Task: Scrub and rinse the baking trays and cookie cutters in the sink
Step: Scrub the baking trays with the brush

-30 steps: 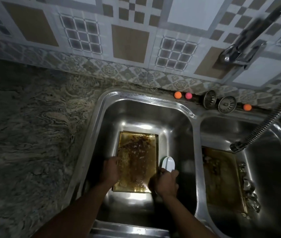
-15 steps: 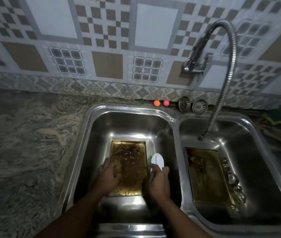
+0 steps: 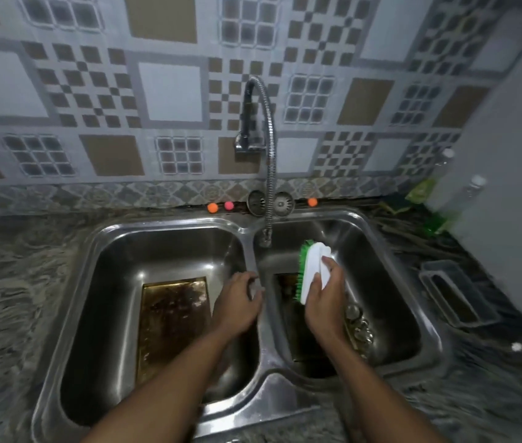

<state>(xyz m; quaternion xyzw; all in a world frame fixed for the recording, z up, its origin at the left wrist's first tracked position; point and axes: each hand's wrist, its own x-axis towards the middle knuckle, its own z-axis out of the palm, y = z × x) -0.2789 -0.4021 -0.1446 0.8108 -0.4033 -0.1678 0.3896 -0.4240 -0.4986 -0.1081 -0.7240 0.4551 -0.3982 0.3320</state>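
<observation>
A greasy, brown-stained baking tray (image 3: 170, 318) lies flat in the left basin of the steel double sink (image 3: 250, 238). A second dirty tray (image 3: 288, 282) lies in the right basin, mostly hidden behind my right hand. Several metal cookie cutters (image 3: 360, 327) sit along that tray's right edge. My right hand (image 3: 323, 298) grips a white scrub brush with green bristles (image 3: 312, 270), held above the right basin with its bristles facing left. My left hand (image 3: 239, 303) hovers over the divider between the basins, fingers loosely curled, holding nothing that I can see.
A flexible metal faucet hose (image 3: 271, 174) hangs over the divider, its nozzle just behind the brush. Two sink strainers (image 3: 256, 203) and small orange and pink balls (image 3: 212, 207) sit on the back ledge. A dark rectangular holder (image 3: 454, 292) and bottles (image 3: 473, 193) stand on the granite counter at right.
Both hands left the tray in the left basin and moved right. My right hand lifted the brush over the right basin; my left hand now hovers at the divider. The camera view shifted right.
</observation>
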